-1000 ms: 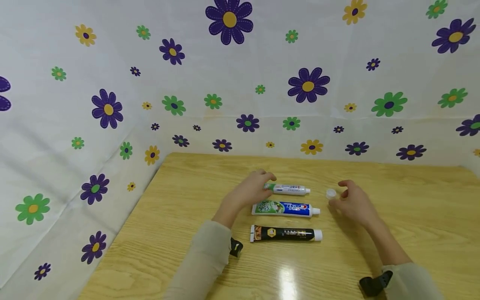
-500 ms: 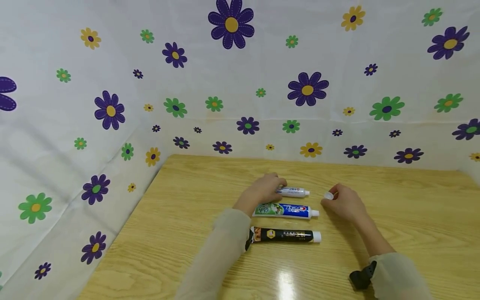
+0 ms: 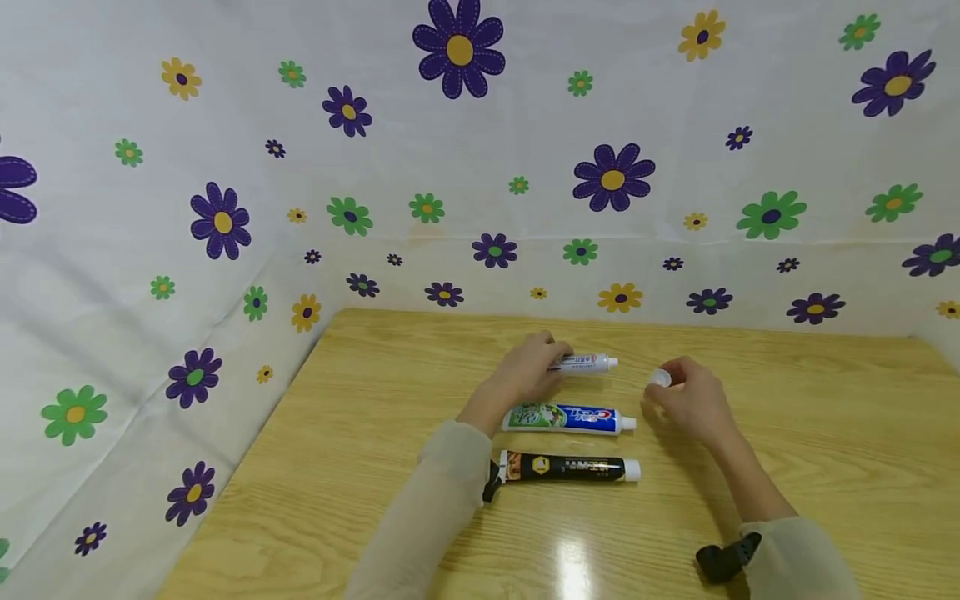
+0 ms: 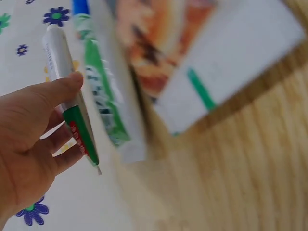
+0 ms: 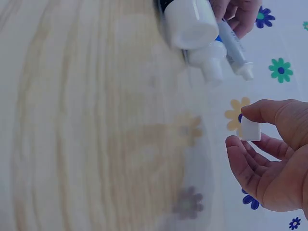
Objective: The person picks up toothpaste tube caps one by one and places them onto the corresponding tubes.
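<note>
My left hand [image 3: 521, 371] grips a small silver toothpaste tube [image 3: 588, 364] with a green end, its uncapped white nozzle pointing right. In the left wrist view, thumb and fingers pinch this tube [image 4: 59, 55] clear of the table. To its right, my right hand [image 3: 697, 404] pinches a small white cap [image 3: 660, 378]. The right wrist view shows the cap [image 5: 250, 129] between thumb and fingers, apart from the nozzle. A blue and green toothpaste tube [image 3: 566, 418], nozzle bare, lies nearer me on the table. Nearest me lies a black tube [image 3: 566, 467] with a white cap on.
The wooden table [image 3: 360, 500] reaches back to a white flowered cloth [image 3: 525, 117], which also hangs along the left side. A black wrist strap mount [image 3: 723, 562] sits at my right sleeve; the left one lies close to the black tube's end.
My left hand has taken hold of the silver tube and lifted it slightly, moving it away from the blue and green one. My right hand has closed its fingers on the cap.
</note>
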Tool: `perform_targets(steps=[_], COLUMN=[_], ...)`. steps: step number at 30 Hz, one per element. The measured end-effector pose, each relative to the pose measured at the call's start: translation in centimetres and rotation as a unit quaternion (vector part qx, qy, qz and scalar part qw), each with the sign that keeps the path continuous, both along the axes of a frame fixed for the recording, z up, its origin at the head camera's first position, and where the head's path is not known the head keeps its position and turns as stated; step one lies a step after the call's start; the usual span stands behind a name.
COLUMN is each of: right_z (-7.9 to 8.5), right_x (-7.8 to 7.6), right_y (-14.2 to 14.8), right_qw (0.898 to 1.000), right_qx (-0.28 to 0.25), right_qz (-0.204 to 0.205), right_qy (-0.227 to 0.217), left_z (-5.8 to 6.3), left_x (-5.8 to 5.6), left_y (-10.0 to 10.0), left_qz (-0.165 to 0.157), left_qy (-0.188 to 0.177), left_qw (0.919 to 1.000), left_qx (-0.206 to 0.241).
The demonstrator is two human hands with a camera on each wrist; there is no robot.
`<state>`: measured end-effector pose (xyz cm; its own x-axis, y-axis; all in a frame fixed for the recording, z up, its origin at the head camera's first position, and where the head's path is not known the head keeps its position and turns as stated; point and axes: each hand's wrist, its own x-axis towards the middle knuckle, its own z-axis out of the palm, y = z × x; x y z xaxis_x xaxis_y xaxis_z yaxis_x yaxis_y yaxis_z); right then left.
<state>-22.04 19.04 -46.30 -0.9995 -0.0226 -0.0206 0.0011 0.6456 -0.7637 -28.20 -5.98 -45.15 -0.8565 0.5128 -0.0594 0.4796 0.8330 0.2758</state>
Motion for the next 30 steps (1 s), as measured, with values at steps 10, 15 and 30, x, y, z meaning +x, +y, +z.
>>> perform_targets(steps=[10, 15, 30], right_z=[1.5, 2.8, 6.3], right_x=[1.5, 2.9, 6.0], right_y=[-0.5, -1.4, -3.5], right_qw=[0.996, 0.989, 0.960], right_qx=[-0.062, -0.089, -0.079], right_qz=[-0.035, -0.034, -0.004], right_qy=[0.058, 0.117, 0.268], left_z=[2.6, 3.8, 6.8], left_x=[2.2, 4.2, 9.9], left_y=[-1.0, -1.7, -3.0], left_qz=[0.025, 0.038, 0.014], left_qy=[0.058, 0.090, 0.174], left_qw=[0.9902, 0.9793, 0.9580], left_qx=[0.124, 0.177, 0.227])
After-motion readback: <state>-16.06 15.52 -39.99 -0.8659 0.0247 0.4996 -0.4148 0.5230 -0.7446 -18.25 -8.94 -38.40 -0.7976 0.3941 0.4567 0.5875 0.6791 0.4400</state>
